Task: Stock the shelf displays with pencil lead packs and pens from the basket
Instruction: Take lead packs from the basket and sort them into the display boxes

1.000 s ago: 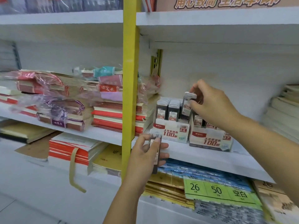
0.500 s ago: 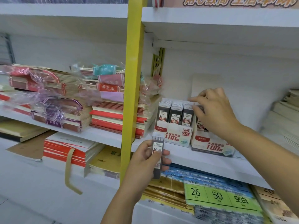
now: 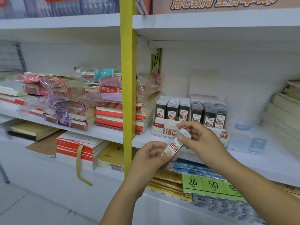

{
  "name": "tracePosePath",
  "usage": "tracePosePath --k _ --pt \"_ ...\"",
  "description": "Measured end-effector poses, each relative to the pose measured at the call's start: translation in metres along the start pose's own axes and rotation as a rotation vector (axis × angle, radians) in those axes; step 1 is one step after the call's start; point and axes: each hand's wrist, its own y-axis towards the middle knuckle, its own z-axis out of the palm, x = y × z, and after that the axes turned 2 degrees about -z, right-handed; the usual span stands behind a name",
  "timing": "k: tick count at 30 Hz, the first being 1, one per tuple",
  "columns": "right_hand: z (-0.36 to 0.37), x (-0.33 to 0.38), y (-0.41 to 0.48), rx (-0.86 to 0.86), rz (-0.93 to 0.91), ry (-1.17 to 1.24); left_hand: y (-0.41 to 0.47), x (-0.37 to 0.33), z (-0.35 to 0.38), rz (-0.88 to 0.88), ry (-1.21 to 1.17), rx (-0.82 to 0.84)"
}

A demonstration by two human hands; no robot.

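Left grip (image 3: 151, 157) holds lead pack (image 3: 174, 146) bottom, right grip (image 3: 200, 142) pinches cap, frame middle. Label reads 0.5: stand upright in left display box (image 3: 163, 131).

Red-labelled lead pack (image 3: 174, 146) tilted, held before stocked display boxes (image 3: 160, 129).

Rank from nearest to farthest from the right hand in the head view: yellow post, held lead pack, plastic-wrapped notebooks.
1. lead pack, pinched in the right hand
2. yellow post, to the left
3. plastic-wrapped notebooks, far left on the shelf
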Motion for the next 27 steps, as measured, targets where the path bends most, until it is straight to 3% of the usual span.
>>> tracePosePath --k 3,5,9,12,15,21,27 --pt "-0.013 0.004 0.003 -0.085 0.089 0.113 0.001 -0.001 0.004 0.026 0.034 -0.077" --pt "-0.027 0.017 0.015 -0.173 0.007 0.059 0.009 -0.005 0.007 0.194 0.268 -0.171" --pt "-0.05 0.053 0.05 -0.293 -0.308 -0.254 0.036 -0.025 0.006 0.527 0.956 -0.338" --pt "-0.047 0.061 0.075 -0.171 -0.373 -0.608 0.056 -0.027 0.007 0.535 1.208 -0.335" --pt "-0.038 0.049 0.088 -0.057 -0.358 -0.901 0.065 -0.019 0.007 0.56 1.251 -0.309" --pt "-0.044 0.022 0.102 -0.094 -0.118 -0.737 0.069 -0.003 0.005 0.575 1.128 -0.267" --pt "-0.051 0.016 0.11 -0.131 -0.159 -1.092 0.068 -0.006 0.004 0.524 1.13 -0.246"
